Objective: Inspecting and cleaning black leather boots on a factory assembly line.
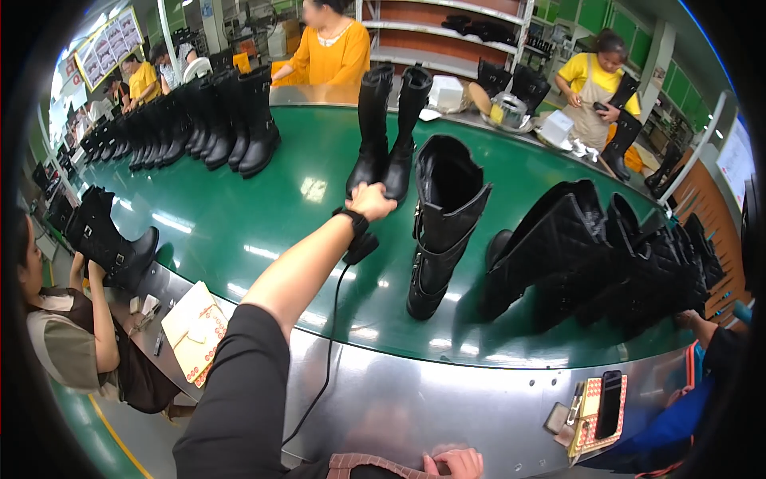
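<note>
Touching the toes of upright, tall black leather boots (373, 120) on the glossy green worktop (239, 207), the left hand (372, 201) could topple them by tugging; whether it or the right hand (458, 463) grips is unclear.

I have room over the green surface (239, 211) left of the left hand (373, 201); ahead, the pair of tall boots (372, 120) blocks me, rightward the buckled boot (447, 227), then the quilted boots (558, 239)
</note>
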Demonstrator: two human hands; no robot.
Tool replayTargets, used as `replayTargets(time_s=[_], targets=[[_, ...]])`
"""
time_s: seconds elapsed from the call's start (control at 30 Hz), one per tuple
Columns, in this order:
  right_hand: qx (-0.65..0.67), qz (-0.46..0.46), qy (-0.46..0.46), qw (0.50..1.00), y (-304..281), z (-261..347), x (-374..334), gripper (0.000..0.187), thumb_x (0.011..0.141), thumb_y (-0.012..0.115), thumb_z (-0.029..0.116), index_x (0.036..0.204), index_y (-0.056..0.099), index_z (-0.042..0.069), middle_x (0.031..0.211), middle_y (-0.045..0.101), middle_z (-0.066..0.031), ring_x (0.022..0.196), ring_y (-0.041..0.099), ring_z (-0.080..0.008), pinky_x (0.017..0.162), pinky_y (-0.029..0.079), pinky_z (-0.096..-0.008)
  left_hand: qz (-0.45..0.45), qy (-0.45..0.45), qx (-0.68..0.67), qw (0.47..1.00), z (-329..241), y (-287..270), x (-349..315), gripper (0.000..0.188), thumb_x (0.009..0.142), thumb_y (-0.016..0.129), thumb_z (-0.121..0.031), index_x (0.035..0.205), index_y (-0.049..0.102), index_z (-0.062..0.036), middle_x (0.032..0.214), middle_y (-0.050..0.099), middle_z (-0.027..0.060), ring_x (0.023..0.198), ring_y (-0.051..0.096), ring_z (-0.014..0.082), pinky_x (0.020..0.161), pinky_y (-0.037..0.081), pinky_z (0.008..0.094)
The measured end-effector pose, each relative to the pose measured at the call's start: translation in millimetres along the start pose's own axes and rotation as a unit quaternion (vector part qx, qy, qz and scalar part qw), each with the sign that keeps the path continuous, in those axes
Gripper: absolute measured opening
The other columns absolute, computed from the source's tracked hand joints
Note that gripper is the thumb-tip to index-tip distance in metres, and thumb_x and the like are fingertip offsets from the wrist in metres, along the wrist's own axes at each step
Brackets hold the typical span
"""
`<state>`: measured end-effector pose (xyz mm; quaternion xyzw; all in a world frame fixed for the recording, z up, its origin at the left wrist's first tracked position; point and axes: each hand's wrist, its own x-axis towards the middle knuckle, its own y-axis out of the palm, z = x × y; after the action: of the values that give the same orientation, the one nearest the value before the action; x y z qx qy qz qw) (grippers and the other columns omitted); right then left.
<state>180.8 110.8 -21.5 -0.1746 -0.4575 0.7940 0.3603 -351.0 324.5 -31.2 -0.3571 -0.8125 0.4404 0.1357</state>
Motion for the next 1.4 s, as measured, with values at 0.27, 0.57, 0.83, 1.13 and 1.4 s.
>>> replayTargets(time_s=[0.27,0.57,0.83,1.13,1.4], targets=[[0.048,-0.123,-0.167,0.977,12,-2,-5,0.014,0.074,0.078,0.016,0.077,0.066,0.011,0.07,0.061,-0.0071,0.067,0.058,-0.0288,0.065,0.048,-0.0419,0.091,0.167,-0.094,0.977,-12,-63,-198,0.039,0.086,0.069,-0.036,0.105,0.072,-0.0027,0.094,0.073,0.0149,0.09,0.069,0.0256,0.081,0.053,0.0379],[0.02,-0.163,-0.186,0.969,27,-20,-12,0.014,0.077,0.075,0.017,0.074,0.065,0.008,0.066,0.059,-0.01,0.064,0.057,-0.0304,0.062,0.047,-0.0436,0.211,0.134,-0.075,0.965,43,-70,-388,0.041,0.092,0.064,-0.042,0.106,0.07,-0.0047,0.102,0.073,0.011,0.09,0.068,0.0235,0.081,0.053,0.0337],[0.011,-0.184,-0.149,0.972,26,-12,-14,0.014,0.078,0.075,0.016,0.072,0.064,0.01,0.067,0.06,-0.0075,0.067,0.057,-0.0292,0.067,0.047,-0.0423,0.205,0.135,-0.103,0.964,39,-37,-400,0.04,0.095,0.062,-0.037,0.112,0.067,-0.0011,0.1,0.071,0.0157,0.092,0.068,0.0255,0.082,0.053,0.0352],[0.018,-0.106,-0.13,0.986,31,-34,-19,0.017,0.089,0.064,0.025,0.092,0.071,0.01,0.079,0.067,-0.0107,0.075,0.061,-0.0323,0.074,0.049,-0.044,0.278,0.105,-0.208,0.932,33,12,-405,0.039,0.096,0.062,-0.035,0.114,0.065,-0.0011,0.092,0.067,0.0108,0.083,0.063,0.0189,0.073,0.052,0.0323],[-0.087,-0.177,-0.26,0.945,41,-55,-15,0.019,0.093,0.06,0.021,0.097,0.069,0.005,0.085,0.067,-0.0168,0.074,0.063,-0.0357,0.072,0.051,-0.0468,0.356,-0.02,-0.354,0.864,49,21,-387,0.036,0.101,0.056,-0.033,0.12,0.063,-0.0037,0.082,0.061,0.0038,0.063,0.058,0.0096,0.054,0.049,0.0239]])
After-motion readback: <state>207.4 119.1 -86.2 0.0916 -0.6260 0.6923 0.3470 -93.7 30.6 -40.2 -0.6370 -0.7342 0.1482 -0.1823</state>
